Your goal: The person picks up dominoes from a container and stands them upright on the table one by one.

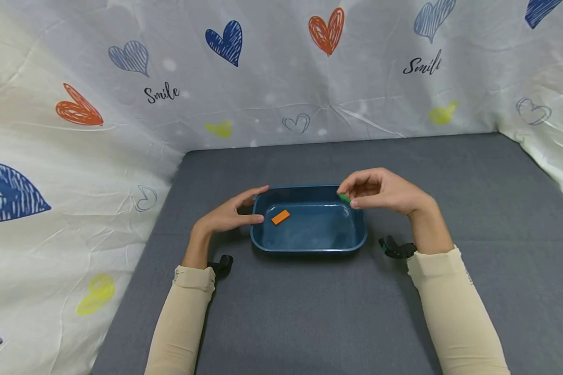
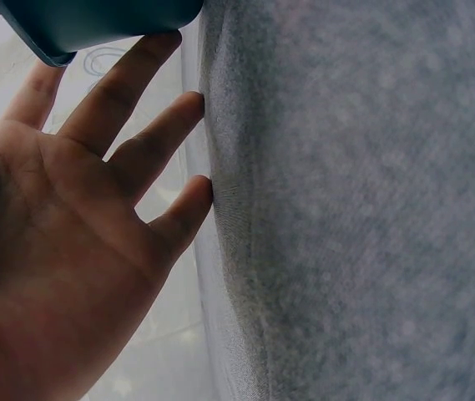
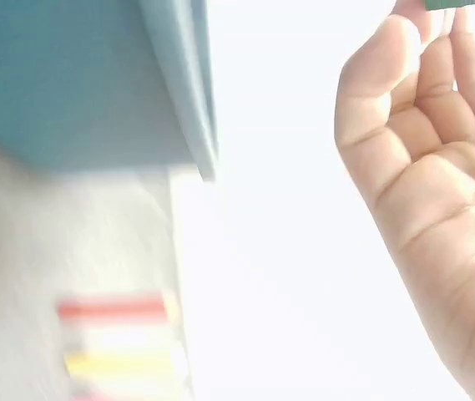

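Note:
A blue rectangular tray [image 1: 309, 247] stands on the grey cloth, with a small orange block [image 1: 280, 217] lying in its left part. At the tray's left end, my left hand [image 1: 229, 212] touches the rim, thumb over the edge and index finger at the back corner. Its fingers look spread and fairly straight in the left wrist view, one fingertip [image 2: 169, 38] against the tray's outside. My right hand [image 1: 384, 191] pinches a small green piece [image 1: 344, 198] between thumb and fingers above the tray's back right corner. Only an edge of that piece shows in the right wrist view.
The grey cloth [image 1: 309, 312] surrounds the tray. A white curtain [image 1: 272, 78] printed with hearts hangs behind and to the left. Blurred red and yellow strips [image 3: 120, 363] appear low in the right wrist view; what they are I cannot tell.

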Demonstrator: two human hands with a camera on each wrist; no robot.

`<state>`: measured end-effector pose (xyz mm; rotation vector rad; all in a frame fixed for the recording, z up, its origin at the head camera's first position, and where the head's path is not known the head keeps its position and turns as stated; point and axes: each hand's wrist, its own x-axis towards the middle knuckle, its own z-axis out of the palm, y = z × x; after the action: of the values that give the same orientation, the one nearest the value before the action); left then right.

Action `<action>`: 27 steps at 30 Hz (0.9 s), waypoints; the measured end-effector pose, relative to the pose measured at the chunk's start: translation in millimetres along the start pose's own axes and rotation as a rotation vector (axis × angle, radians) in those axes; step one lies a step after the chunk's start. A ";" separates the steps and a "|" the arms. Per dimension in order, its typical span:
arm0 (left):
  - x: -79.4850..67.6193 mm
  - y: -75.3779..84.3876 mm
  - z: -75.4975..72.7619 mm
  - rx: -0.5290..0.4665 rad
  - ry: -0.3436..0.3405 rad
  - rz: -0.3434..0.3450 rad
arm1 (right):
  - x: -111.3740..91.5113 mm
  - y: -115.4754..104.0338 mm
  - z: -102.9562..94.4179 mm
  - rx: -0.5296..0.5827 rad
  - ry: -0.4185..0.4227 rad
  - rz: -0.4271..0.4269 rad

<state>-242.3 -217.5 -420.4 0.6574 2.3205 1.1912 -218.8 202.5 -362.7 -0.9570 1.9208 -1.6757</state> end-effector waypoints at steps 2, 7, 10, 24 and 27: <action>0.2 -0.1 -0.1 -0.003 -0.001 0.000 | -12.8 -1.2 -12.4 -0.036 0.073 -0.002; 0.9 -0.3 -0.4 -0.007 -0.002 0.002 | -44.9 -3.2 -35.9 -0.023 0.263 -0.024; 0.7 -0.2 -0.4 -0.006 0.000 0.002 | -64.5 -1.7 -46.6 -0.004 0.386 -0.032; -2.8 2.5 0.6 -0.001 0.007 -0.024 | -126.5 21.1 -80.7 -0.113 0.770 0.183; -2.2 2.7 0.6 -0.002 0.004 -0.025 | -132.2 27.7 -84.0 -0.247 0.745 0.323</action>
<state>-239.6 -217.1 -418.1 0.6233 2.3240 1.1846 -194.4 357.1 -390.6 -0.0386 2.6188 -1.7593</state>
